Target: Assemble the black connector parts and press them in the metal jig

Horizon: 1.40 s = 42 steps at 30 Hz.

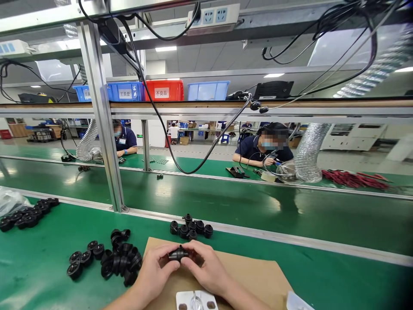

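Between both hands is a small black plastic part with a short nozzle [177, 254], held over a sheet of brown cardboard [254, 275]. My left hand [156, 269] grips its left end with thumb and fingers. On its right end, the thumb and fingers of my right hand [206, 267] are closed. Just below the hands lies a white fixture block [196, 300] with two holes and a clear piece in its middle. A heap of black caps [121, 258] lies left of my left hand. Beyond the hands stands a cluster of similar nozzled black parts [191, 228].
More black round parts [29, 214] lie at the far left beside a plastic bag [12, 200]. A metal post [101, 116] rises from the bench edge, and a black cable [171, 150] hangs in front. Across the belt, two people work near red wires [356, 178].
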Motion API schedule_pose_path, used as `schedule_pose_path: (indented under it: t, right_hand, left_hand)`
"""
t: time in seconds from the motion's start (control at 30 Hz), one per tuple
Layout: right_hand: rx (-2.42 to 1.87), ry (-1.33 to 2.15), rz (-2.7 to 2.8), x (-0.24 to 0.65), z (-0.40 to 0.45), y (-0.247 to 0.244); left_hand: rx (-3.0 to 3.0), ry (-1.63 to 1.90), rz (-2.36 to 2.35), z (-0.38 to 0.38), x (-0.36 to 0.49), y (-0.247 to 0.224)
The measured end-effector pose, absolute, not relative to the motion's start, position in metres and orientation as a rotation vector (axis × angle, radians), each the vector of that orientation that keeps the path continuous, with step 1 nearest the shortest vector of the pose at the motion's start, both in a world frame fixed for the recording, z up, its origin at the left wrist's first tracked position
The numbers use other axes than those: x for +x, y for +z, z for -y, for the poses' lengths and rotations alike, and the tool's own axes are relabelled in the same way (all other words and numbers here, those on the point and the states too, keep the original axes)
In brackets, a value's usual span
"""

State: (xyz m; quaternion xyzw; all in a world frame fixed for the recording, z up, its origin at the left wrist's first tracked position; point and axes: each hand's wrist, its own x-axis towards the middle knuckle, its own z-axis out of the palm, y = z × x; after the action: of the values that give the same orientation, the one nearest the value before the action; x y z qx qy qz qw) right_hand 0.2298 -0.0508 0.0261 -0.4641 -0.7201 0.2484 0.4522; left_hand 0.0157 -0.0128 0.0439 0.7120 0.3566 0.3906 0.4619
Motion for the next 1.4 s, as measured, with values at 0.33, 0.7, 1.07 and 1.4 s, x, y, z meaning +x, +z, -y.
schedule_pose_path:
  t: [0.33,0.7,1.07,1.4]
  right_hand:
    - [-1.036,0.59,1.846,0.232,0.052,0.033]
    - [-1.267,0.585,1.927,0.23,0.054,0.032]
    - [-1.085,0.728,1.833,0.234,0.056,0.036]
    - [-1.173,0.818,1.646,0.228,0.05,0.028]
  left_hand:
    - [1.773,0.955,-0.928,0.014,0.014,0.043]
    - [1.889,0.937,-0.899,0.016,0.013,0.042]
    - [1.514,0.898,-0.741,0.006,0.016,0.038]
    - [1.735,0.977,-0.936,0.009,0.011,0.035]
